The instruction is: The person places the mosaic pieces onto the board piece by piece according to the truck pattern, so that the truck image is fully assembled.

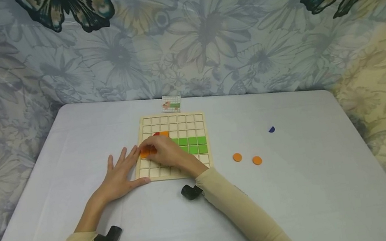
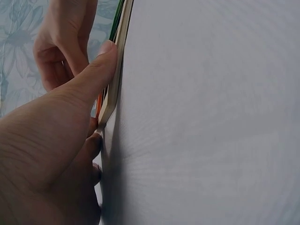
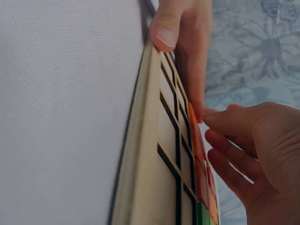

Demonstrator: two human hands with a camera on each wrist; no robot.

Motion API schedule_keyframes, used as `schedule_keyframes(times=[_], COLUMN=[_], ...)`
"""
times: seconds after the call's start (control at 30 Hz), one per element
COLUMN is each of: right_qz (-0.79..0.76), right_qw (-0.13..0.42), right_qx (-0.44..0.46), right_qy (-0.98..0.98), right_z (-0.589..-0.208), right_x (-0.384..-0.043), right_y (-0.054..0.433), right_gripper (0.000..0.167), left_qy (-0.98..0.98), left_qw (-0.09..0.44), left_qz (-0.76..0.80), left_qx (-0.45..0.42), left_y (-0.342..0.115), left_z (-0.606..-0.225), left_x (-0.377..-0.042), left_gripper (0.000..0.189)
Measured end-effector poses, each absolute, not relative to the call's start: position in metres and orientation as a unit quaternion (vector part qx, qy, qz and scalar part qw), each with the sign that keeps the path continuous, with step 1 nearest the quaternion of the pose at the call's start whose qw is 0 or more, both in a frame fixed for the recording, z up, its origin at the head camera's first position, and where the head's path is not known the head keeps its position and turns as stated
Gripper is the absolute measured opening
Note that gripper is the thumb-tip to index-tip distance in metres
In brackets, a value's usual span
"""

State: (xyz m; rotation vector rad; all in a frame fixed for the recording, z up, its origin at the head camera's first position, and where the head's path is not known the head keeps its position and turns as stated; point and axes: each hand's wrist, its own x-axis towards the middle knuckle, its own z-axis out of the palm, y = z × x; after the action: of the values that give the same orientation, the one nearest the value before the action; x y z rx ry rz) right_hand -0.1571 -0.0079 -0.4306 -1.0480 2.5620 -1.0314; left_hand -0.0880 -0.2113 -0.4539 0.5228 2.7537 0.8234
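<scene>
A wooden grid board [image 1: 172, 120] lies on the white table, partly covered by my right hand. Green square tiles [image 1: 193, 145] fill part of its right side; a red piece [image 1: 156, 134] and orange tiles [image 1: 144, 152] show toward the left. My left hand [image 1: 121, 179] lies with spread fingers at the board's left edge, its thumb [image 2: 101, 58] against the front edge near the corner. My right hand [image 1: 164, 152] reaches over the left squares, thumb tip [image 3: 212, 117] right at the orange tiles. I cannot tell whether a piece is pinched there.
Two orange discs [image 1: 237, 157] [image 1: 257, 160] lie right of the board, with a dark blue half-disc [image 1: 271, 129] farther off. A small pattern card [image 1: 171, 103] sits behind the board. Floral cloth [image 1: 211, 42] hangs beyond the table's back edge.
</scene>
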Motion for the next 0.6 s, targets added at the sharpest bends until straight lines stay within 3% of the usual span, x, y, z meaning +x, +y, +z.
schedule_keyframes(times=[0.3,0.6], right_qz=[-0.383,-0.402], right_qw=[0.079,0.029], right_qx=[-0.347,-0.333], right_qy=[0.852,0.853], right_z=[-0.414,-0.408], right_x=[-0.158,-0.163], right_y=[0.012,0.055], right_gripper=[0.024,0.025], left_qy=[0.938,0.943], left_qw=[0.109,0.105], left_qz=[0.280,0.267], left_qx=[0.174,0.167], left_y=[-0.209,-0.208], left_z=[-0.452,-0.456], left_x=[-0.087,-0.088], left_gripper=[0.103,0.104])
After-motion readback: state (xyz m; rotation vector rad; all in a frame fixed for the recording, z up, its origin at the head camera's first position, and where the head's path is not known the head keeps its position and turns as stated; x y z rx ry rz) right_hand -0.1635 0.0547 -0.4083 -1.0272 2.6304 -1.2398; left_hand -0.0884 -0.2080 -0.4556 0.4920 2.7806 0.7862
